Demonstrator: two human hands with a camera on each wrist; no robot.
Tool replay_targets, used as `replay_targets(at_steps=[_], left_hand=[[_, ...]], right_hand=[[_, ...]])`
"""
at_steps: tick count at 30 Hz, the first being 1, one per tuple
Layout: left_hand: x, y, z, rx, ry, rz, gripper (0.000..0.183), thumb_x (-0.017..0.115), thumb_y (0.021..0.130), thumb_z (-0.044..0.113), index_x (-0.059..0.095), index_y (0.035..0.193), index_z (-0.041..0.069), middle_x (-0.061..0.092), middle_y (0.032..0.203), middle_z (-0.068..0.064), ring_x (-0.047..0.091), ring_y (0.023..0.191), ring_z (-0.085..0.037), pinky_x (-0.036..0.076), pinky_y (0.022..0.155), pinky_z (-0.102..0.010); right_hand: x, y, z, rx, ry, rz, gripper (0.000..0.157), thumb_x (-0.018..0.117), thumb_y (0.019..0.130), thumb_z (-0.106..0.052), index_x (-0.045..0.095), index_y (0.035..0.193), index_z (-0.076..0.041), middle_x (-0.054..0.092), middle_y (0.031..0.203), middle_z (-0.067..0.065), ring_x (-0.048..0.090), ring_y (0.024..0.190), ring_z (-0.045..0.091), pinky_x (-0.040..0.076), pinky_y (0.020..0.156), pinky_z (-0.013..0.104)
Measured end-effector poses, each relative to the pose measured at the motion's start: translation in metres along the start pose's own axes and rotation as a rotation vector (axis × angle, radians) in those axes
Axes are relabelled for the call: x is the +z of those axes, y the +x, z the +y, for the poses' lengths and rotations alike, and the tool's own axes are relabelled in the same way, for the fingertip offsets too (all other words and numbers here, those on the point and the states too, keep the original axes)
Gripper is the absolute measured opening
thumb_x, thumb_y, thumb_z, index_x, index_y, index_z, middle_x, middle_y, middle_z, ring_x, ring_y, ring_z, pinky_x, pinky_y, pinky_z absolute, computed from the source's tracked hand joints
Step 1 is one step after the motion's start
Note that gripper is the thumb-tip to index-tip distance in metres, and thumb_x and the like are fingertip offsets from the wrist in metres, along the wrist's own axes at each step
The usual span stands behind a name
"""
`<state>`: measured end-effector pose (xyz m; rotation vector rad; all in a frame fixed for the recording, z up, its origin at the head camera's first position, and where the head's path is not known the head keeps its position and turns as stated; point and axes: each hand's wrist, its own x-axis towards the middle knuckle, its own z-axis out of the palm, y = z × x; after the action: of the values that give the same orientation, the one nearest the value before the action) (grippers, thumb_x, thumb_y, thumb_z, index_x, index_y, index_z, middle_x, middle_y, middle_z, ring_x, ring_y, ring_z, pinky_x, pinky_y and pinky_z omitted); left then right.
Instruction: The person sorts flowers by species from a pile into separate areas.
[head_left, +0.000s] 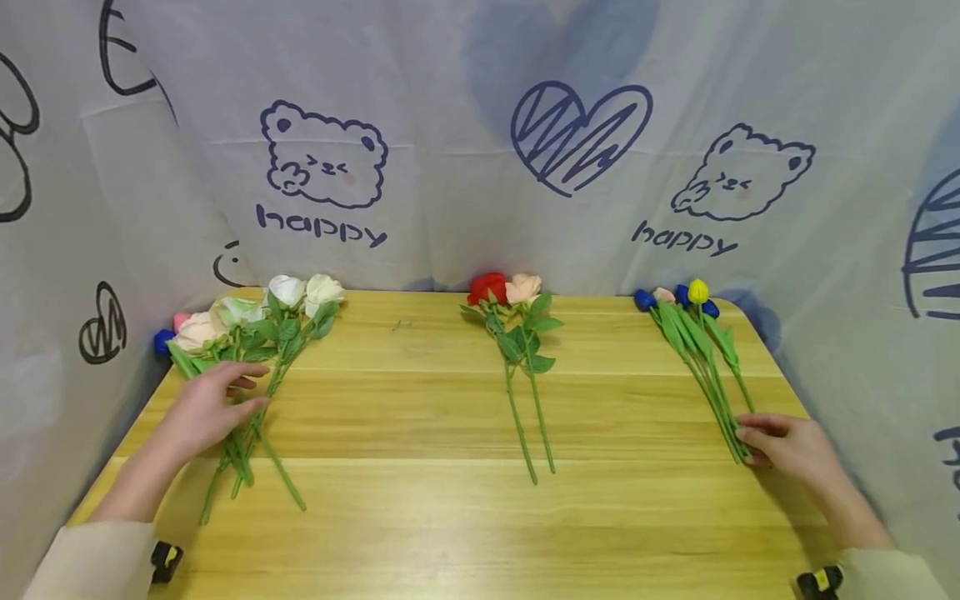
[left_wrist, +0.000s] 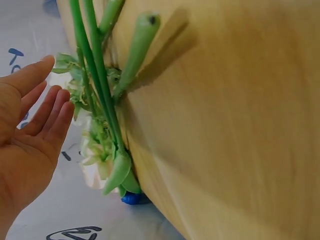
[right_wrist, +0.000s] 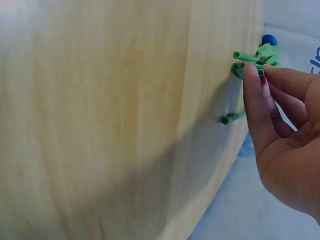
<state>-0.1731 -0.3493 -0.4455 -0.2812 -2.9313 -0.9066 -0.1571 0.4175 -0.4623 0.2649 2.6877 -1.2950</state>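
Observation:
At the left, a pile of artificial flowers lies with its heads toward the back: white roses (head_left: 324, 293), a pale pink rose (head_left: 198, 332) and a blue tulip (head_left: 162, 341). My left hand (head_left: 213, 407) hovers over its green stems; in the left wrist view the left hand (left_wrist: 37, 130) has extended fingers and nothing in its grasp. On the right lie several tulips, blue, pink and a yellow tulip (head_left: 698, 291). My right hand (head_left: 787, 446) is at their stem ends. Up close, the right hand (right_wrist: 285, 135) pinches a green stem between thumb and fingertips, beside other stem ends (right_wrist: 240, 56).
A red rose (head_left: 486, 287) and a peach rose (head_left: 523, 289) lie in the middle of the wooden table (head_left: 420, 417), stems toward the front. A printed grey cloth (head_left: 450, 192) hangs round the back and both sides.

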Motion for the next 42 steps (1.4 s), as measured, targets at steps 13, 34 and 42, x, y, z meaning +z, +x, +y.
replay_targets(at_steps=[13,34,42], left_hand=[[0.005,0.012,-0.023,-0.038,-0.021,-0.094,0.043,0.080,0.094,0.016,0.067,0.128,-0.006,0.071,0.116,-0.023,0.069,0.105,-0.040,0.060,0.084,-0.039],[0.006,0.018,-0.028,-0.092,-0.008,-0.136,0.042,0.079,0.094,0.018,0.068,0.126,-0.007,0.073,0.109,-0.016,0.070,0.095,-0.026,0.056,0.075,-0.025],[0.003,0.023,-0.025,-0.095,-0.036,-0.164,0.042,0.078,0.093,0.011,0.065,0.126,-0.011,0.072,0.105,-0.016,0.068,0.092,-0.024,0.056,0.071,-0.024]], right_hand=[[-0.001,0.005,0.007,0.009,-0.067,-0.004,0.048,0.064,0.105,-0.018,0.056,0.138,0.016,0.073,0.115,0.024,0.072,0.075,0.011,0.063,0.067,0.031],[-0.006,0.004,0.013,-0.004,-0.146,0.038,0.045,0.063,0.105,-0.020,0.061,0.134,0.013,0.071,0.118,0.028,0.067,0.076,0.000,0.062,0.067,0.028],[-0.005,0.002,0.011,-0.042,-0.177,0.060,0.041,0.064,0.105,-0.018,0.063,0.131,0.014,0.071,0.113,0.028,0.067,0.074,0.001,0.062,0.065,0.026]])
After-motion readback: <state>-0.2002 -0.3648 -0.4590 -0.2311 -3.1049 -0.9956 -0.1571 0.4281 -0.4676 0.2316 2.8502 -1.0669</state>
